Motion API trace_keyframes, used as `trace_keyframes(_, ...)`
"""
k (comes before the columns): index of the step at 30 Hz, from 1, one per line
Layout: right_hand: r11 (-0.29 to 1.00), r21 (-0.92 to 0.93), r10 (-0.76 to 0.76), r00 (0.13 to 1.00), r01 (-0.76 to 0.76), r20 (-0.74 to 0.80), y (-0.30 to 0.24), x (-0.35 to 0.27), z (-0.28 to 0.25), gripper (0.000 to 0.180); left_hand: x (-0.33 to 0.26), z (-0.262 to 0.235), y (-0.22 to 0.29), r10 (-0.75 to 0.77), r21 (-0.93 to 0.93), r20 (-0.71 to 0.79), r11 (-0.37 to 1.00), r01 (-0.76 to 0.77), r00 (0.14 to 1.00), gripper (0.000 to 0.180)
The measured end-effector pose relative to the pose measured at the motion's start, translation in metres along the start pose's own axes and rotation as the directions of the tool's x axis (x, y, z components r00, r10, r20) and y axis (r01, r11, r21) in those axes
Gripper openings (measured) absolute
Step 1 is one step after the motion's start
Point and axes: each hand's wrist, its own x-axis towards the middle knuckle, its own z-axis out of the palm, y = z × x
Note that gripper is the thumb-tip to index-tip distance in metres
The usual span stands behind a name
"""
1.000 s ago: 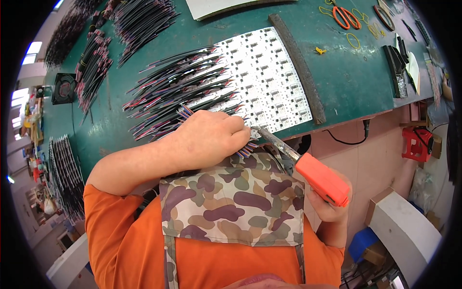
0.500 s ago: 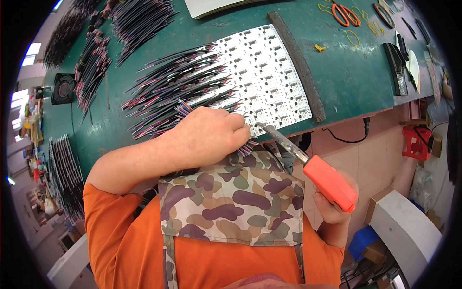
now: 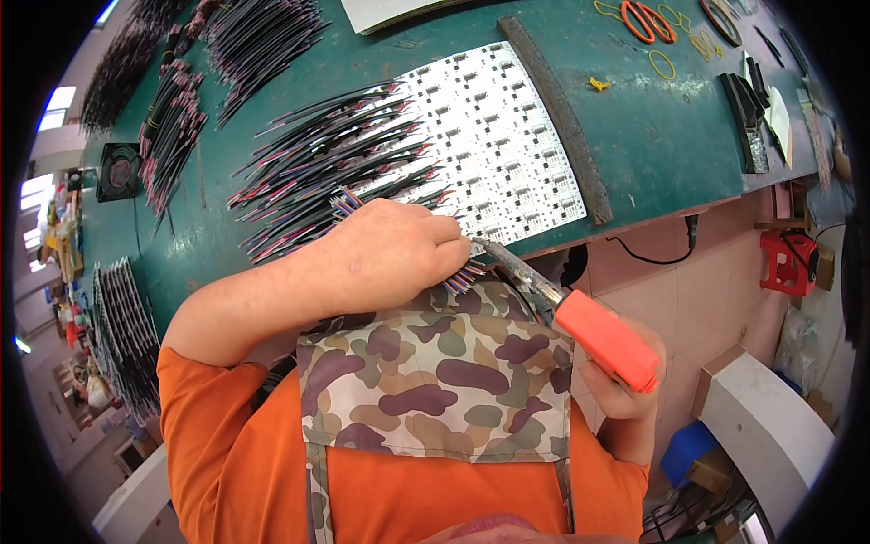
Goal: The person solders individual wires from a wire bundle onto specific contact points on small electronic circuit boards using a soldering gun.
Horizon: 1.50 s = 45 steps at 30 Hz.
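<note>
A green, smooth worktop (image 3: 652,172) carries a flat white sheet of printed circuit boards (image 3: 494,136) near its front edge. Black-sleeved cables with red and blue ends (image 3: 335,150) lie in rows across the sheet's left side. An orange-handled soldering iron with a metal shaft (image 3: 605,340) sits in the wrapped right hand (image 3: 613,393), its tip just beside the left hand (image 3: 403,249), which closes around thin multicoloured wires (image 3: 464,277); its fingertips are hidden.

Wires (image 3: 465,276) partly hidden by left fingers (image 3: 444,260)
</note>
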Motion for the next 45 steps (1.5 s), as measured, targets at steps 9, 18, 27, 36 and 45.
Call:
trace_keyframes(9, 0.991, -0.098, -0.091, 0.996, 0.093, 0.021, 0.003, -0.003, -0.001, 0.04, 0.003, -0.003, 0.018, -0.055, 0.115, 0.082, 0.992, 0.045, 0.995, 0.029)
trace_keyframes(18, 0.968, -0.222, -0.13, 0.991, 0.121, -0.026, 0.011, -0.023, -0.012, 0.034, 0.01, -0.002, 0.024, -0.07, 0.176, 0.103, 0.983, 0.051, 0.992, 0.027)
trace_keyframes(27, 0.986, 0.093, 0.156, 0.973, -0.142, -0.17, 0.01, -0.027, -0.013, 0.03, -0.005, -0.005, 0.016, -0.067, 0.038, 0.086, 0.997, 0.064, 0.994, 0.029)
trace_keyframes(36, 0.939, 0.344, 0.084, 0.969, 0.001, -0.232, 0.006, 0.007, -0.009, 0.042, -0.115, -0.085, -0.055, -0.691, -0.741, -0.631, 0.671, -0.01, 0.353, 0.014)
trace_keyframes(45, 0.965, 0.259, 0.002, 0.986, 0.042, -0.165, -0.007, 0.058, -0.005, 0.043, -0.245, -0.073, -0.159, -0.784, -0.775, -0.6, 0.619, -0.128, -0.157, 0.017)
